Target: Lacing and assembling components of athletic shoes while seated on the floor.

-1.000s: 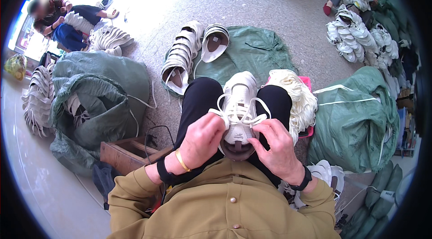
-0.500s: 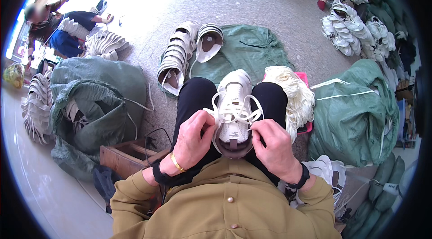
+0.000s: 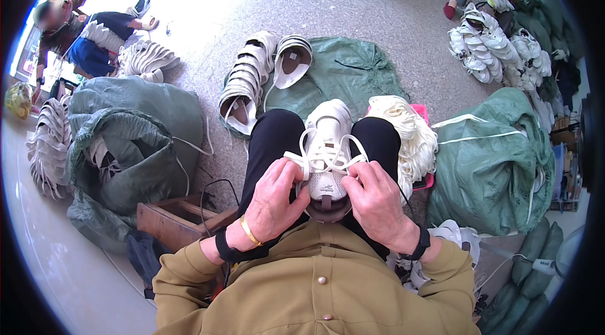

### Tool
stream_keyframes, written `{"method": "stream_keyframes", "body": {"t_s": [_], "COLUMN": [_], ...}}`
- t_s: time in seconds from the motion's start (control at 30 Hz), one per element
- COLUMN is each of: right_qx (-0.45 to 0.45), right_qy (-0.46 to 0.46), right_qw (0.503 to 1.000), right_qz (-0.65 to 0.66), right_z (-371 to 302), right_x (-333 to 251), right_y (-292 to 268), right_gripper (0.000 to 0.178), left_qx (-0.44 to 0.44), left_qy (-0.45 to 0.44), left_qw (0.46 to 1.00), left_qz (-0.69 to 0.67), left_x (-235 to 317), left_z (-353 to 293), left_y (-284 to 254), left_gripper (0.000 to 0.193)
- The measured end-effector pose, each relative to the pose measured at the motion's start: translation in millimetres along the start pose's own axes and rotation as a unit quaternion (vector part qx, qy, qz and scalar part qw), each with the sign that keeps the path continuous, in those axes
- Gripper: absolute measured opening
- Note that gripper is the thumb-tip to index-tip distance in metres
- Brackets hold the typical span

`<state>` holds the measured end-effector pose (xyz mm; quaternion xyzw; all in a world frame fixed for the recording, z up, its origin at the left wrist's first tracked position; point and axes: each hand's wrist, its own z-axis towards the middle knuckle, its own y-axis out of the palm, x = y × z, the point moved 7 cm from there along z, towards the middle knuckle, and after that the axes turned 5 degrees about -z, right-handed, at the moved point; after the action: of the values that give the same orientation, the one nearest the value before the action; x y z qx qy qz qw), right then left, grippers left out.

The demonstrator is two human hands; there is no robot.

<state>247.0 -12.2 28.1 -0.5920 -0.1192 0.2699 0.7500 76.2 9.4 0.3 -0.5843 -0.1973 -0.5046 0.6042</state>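
A white sneaker (image 3: 328, 124) with a dark brown heel lining sits between my knees, its toe pointing away from me. White shoelaces (image 3: 329, 157) cross over its tongue, with a loop standing up on each side. My left hand (image 3: 275, 199), a gold bracelet at its wrist, pinches the lace at the shoe's left edge. On the opposite edge my right hand (image 3: 373, 195) has thumb and fingers closed on the lace near the collar. The fingers partly hide the lace ends.
Stacked shoe uppers (image 3: 244, 80) lie ahead on a flat green sack (image 3: 353, 70). Cream laces (image 3: 403, 136) fill a pink tray at my right knee. Bulging green sacks stand left (image 3: 135, 124) and right (image 3: 491, 165). A wooden box (image 3: 170, 221) is near my left arm. Two people sit farther off.
My right hand has shifted slightly up and inward along the shoe's edge, drawing its fingers closer to the laces. My left hand has barely moved, still gripping the lace.
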Motion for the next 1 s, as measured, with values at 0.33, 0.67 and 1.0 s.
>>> {"method": "stream_keyframes", "body": {"t_s": [0.33,0.67,1.0], "right_qx": [0.023,0.002,-0.018], "right_qy": [0.034,0.072,0.055], "right_qw": [0.940,0.980,0.987], "right_qz": [0.338,0.188,0.150], "right_z": [5.2,28.9,28.2], "right_x": [-21.7,-17.0,-19.7], "right_y": [-5.6,31.5,29.5], "right_gripper": [0.013,0.012,0.013], "left_qx": [0.010,0.014,0.018], "left_qy": [0.005,-0.012,-0.020], "left_qw": [1.000,1.000,0.999], "left_qz": [-0.002,-0.013,-0.024], "left_x": [-2.2,-7.0,-8.3], "left_z": [-1.2,-3.2,-3.9], "left_y": [-0.2,-0.1,0.8], "left_gripper": [0.021,0.020,0.020]}}
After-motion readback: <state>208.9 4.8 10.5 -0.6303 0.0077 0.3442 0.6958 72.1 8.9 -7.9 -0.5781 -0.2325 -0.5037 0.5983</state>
